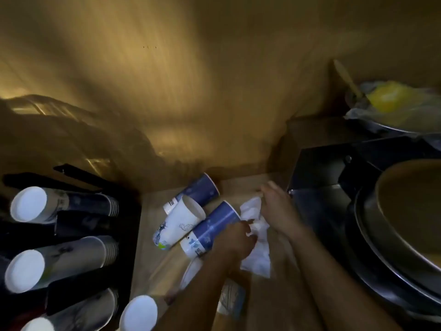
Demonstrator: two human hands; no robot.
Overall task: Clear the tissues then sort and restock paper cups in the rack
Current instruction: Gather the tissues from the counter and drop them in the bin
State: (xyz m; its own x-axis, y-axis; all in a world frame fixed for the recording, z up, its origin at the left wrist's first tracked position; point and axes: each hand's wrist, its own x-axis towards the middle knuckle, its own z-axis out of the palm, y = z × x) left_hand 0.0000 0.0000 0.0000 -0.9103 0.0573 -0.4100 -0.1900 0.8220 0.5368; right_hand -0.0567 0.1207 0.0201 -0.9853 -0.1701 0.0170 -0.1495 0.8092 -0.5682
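White crumpled tissues lie on the wooden counter between both hands. My left hand is closed on the tissues' left side. My right hand rests on their upper right, its fingers curled at the tissue's top edge. Left of the tissues lie three loose paper cups on their sides: a blue one at the back, a white printed one in the middle, another blue one touching my left hand. A black rack at the left holds stacks of cups.
A white cup shows its base at the bottom by the rack. Under my left forearm lie a white lid-like disc and a printed cup. Dark metal pans fill the right side. A yellow bag sits back right.
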